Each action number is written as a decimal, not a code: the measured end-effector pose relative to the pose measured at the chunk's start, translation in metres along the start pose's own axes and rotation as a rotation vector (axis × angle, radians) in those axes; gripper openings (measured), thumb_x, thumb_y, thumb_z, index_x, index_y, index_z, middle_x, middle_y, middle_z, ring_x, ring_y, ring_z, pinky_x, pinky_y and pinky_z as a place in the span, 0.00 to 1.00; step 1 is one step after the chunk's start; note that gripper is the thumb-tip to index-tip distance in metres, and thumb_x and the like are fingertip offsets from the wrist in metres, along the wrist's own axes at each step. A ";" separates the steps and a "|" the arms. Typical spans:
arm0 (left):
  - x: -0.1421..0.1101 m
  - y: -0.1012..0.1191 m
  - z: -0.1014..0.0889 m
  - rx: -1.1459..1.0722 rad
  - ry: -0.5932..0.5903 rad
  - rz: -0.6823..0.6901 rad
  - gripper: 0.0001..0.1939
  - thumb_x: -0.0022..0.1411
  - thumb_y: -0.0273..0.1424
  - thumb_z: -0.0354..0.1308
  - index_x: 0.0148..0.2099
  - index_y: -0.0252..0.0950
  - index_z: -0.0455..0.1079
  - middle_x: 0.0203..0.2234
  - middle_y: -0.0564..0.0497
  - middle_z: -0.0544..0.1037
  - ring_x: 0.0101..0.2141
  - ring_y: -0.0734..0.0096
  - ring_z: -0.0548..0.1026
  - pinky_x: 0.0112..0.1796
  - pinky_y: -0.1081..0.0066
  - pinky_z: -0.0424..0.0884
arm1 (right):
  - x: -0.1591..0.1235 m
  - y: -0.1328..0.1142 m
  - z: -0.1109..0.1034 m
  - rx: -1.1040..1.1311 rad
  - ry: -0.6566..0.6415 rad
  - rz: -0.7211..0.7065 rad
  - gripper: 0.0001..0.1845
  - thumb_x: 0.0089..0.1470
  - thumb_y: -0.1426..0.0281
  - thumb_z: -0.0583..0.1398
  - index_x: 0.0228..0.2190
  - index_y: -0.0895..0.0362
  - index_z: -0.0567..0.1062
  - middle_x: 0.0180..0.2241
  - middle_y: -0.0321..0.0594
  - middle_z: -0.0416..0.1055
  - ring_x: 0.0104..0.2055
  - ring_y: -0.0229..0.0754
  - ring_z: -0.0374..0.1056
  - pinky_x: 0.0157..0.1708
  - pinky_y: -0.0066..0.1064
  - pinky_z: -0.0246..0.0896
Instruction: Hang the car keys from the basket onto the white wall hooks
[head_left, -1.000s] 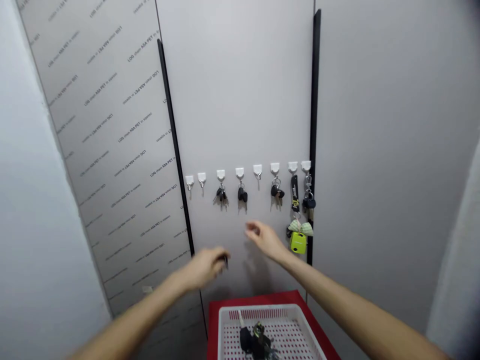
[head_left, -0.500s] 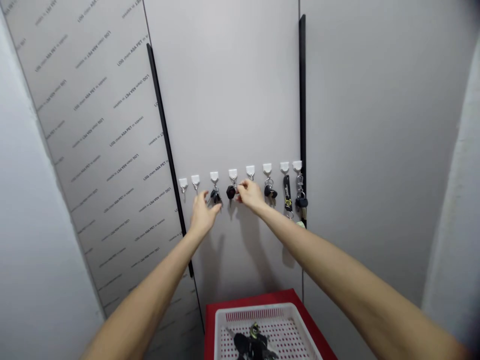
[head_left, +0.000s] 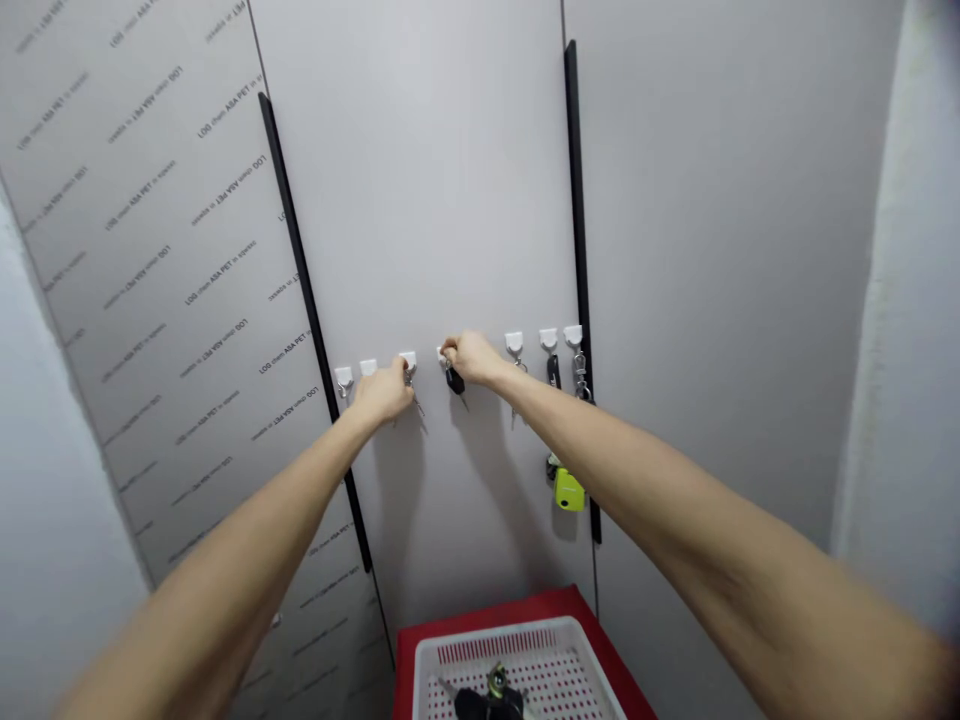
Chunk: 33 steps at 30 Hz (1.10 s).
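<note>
My left hand (head_left: 384,391) is closed at a white wall hook, its fingers pinching a bunch of keys (head_left: 417,402) that hangs there. To its right, my right hand (head_left: 471,357) pinches the top of a black key (head_left: 454,379) just below another white hook (head_left: 441,354). That key dangles with its blade pointing down. Whether its ring still sits on the hook is hidden by my fingers. Further right, a black strap (head_left: 553,371) and a metal clip chain (head_left: 580,368) hang from hooks. A yellow-green tag (head_left: 569,491) hangs low, partly behind my right forearm.
Below stands a white perforated basket (head_left: 589,665) holding several dark keys (head_left: 487,700), on a red surface (head_left: 574,600). Long black handles (head_left: 304,270) run down the pale cabinet door (head_left: 427,200) on both sides. Two white hooks (head_left: 343,377) are at the left end of the row.
Both hands have moved up to the hooks. My left hand, open before, has closed on the keys. My right hand has raised the black key. The view has shifted slightly to the right.
</note>
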<state>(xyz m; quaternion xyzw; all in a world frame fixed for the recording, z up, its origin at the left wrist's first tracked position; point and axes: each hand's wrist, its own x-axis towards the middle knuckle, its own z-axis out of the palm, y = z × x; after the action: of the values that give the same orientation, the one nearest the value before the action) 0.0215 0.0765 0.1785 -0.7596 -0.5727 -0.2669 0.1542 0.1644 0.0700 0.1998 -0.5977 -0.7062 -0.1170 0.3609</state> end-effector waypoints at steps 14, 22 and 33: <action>-0.004 -0.016 -0.022 -0.724 -0.196 -0.141 0.11 0.42 0.29 0.45 0.32 0.34 0.60 0.17 0.55 0.64 0.12 0.84 0.56 0.13 0.81 0.50 | -0.107 0.019 0.070 0.460 -0.627 -0.136 0.14 0.40 0.78 0.46 0.28 0.64 0.67 0.19 0.37 0.65 0.14 0.27 0.55 0.15 0.18 0.51; -0.179 0.016 0.111 -0.696 -0.772 0.131 0.14 0.39 0.22 0.42 0.33 0.33 0.58 0.15 0.58 0.60 0.18 0.81 0.57 0.20 0.80 0.55 | -0.241 0.059 0.122 0.526 -0.891 0.004 0.15 0.37 0.79 0.45 0.25 0.62 0.69 0.19 0.35 0.66 0.18 0.29 0.59 0.16 0.18 0.51; -0.094 0.066 0.097 -0.925 -0.474 0.003 0.18 0.44 0.31 0.47 0.40 0.28 0.56 0.31 0.45 0.67 0.29 0.74 0.65 0.29 0.76 0.60 | -0.124 0.108 0.017 0.315 0.364 0.339 0.16 0.42 0.66 0.48 0.32 0.60 0.66 0.32 0.44 0.65 0.33 0.38 0.60 0.35 0.31 0.52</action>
<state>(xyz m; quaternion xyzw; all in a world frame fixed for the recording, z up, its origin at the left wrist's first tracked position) 0.0875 0.0348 0.0499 -0.7887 -0.4128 -0.3128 -0.3312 0.2618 0.0137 0.0780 -0.6129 -0.5295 -0.0493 0.5844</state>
